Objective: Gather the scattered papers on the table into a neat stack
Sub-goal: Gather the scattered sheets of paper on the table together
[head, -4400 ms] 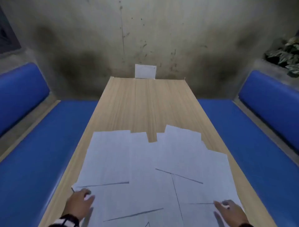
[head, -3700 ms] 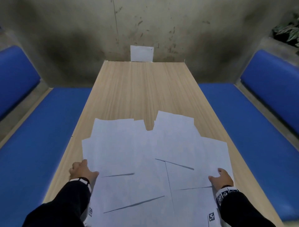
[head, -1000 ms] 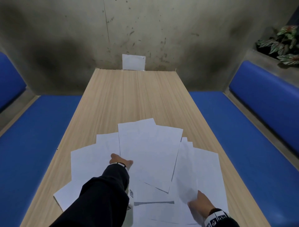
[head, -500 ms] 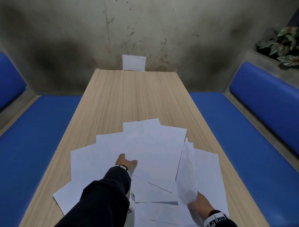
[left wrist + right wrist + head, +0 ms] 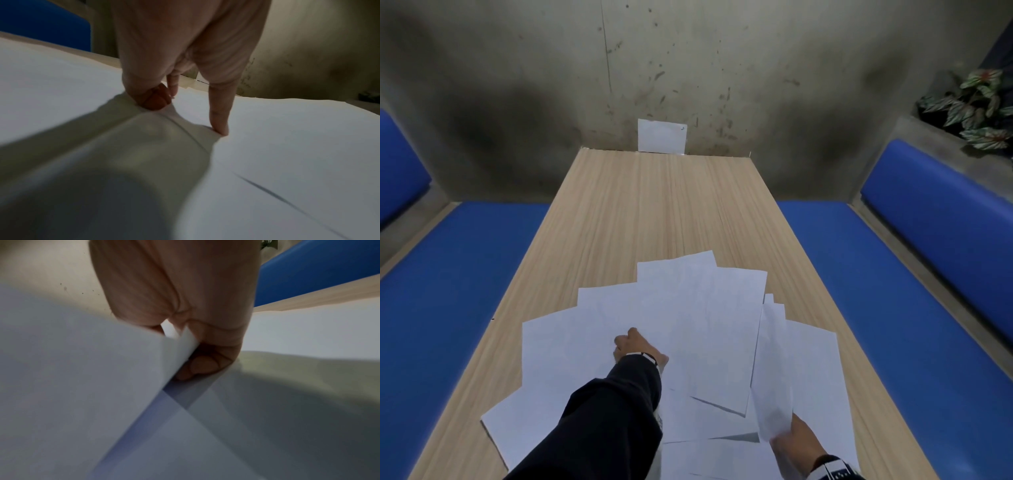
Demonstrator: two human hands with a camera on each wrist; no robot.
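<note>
Lying fanned across the near half of the desk (image 5: 654, 205): white papers (image 5: 705, 325), overlapping at angles, spreading from about 9 o'clock round to 3 o'clock, not squared into a stack. Reaching in from 6 o'clock over the middle of the fan: left hand (image 5: 637, 346) in a dark sleeve (image 5: 613, 418), resting on the sheets. Seen from the left wrist, pressing down with fingers (image 5: 219, 116) pointed at the paper, one straight fingertip and the thumb tip touching the top sheet and puckering it between them; holding nothing closed inside. Working at 5 o'clock near the desk's near edge: right hand (image 5: 798, 442), pinching the near end of a lifted sheet (image 5: 774, 377), that sheet standing curled up off the others and running toward 12 o'clock. From the right wrist, fingers (image 5: 203, 368) curling tight round the sheet's edge, paper passing between thumb and fingers. Standing against the stained wall (image 5: 722, 68) at 12 o'clock, past the far desk edge: a small white card (image 5: 661, 136). Flanking at 9 and 3 o'clock: blue benches (image 5: 448, 291). Sitting at 2 o'clock on a ledge: a leafy plant (image 5: 976, 109).
</note>
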